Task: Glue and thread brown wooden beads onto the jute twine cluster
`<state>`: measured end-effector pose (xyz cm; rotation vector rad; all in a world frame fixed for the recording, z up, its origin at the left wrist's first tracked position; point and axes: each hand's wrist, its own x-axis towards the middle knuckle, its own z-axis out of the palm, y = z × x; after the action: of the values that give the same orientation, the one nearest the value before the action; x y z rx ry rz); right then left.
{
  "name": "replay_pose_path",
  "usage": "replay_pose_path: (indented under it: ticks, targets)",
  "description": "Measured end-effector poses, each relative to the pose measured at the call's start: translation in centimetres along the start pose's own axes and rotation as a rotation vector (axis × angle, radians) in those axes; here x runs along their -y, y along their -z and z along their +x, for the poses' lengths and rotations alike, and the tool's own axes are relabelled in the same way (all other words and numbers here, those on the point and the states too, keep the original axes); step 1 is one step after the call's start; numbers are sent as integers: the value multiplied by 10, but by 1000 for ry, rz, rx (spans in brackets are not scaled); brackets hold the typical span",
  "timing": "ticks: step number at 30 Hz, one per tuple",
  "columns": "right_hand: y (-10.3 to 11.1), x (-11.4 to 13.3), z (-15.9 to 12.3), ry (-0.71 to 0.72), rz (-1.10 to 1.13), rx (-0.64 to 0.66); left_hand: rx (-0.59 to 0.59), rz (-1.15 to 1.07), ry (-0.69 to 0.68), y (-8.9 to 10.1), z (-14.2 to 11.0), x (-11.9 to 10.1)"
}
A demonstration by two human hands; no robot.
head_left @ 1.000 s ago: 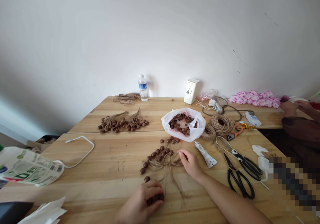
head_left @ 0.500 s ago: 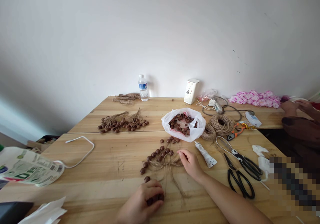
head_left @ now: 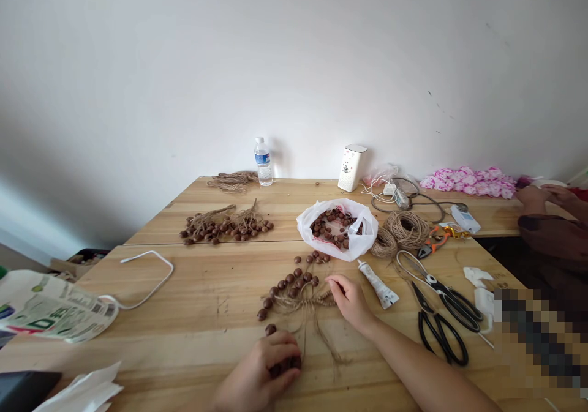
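Near the front of the table, my left hand [head_left: 264,366] curls over several round brown nuts [head_left: 290,363], partly hidden under its fingers. Another nut [head_left: 271,329] lies just beyond its knuckles. My right hand [head_left: 353,303] pinches the right end of a bundle of jute twine [head_left: 310,302], which looks braided or knotted there. Loose strands trail toward me between the two hands. On the far side of the bundle, a cluster of brown nuts [head_left: 293,281] appears tied to twine. A few separate nuts [head_left: 316,257] lie farther back.
Behind stands a white plastic bag [head_left: 303,231] of brown shells. Jute balls [head_left: 407,228], a glue tube [head_left: 377,284], pliers [head_left: 432,243] and scissors [head_left: 443,332] lie right. Finished-looking nut bunches [head_left: 225,225] and a water bottle [head_left: 263,164] are back left. Another person's hands [head_left: 546,194] show far right.
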<state>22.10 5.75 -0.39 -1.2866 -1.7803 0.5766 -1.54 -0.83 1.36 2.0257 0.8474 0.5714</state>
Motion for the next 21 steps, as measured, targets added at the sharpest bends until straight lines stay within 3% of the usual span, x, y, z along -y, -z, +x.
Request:
replay_pose_path:
  ticks: [21]
  targets:
    - [1, 1, 0, 9, -3, 1, 3, 4, 6, -1, -1, 1]
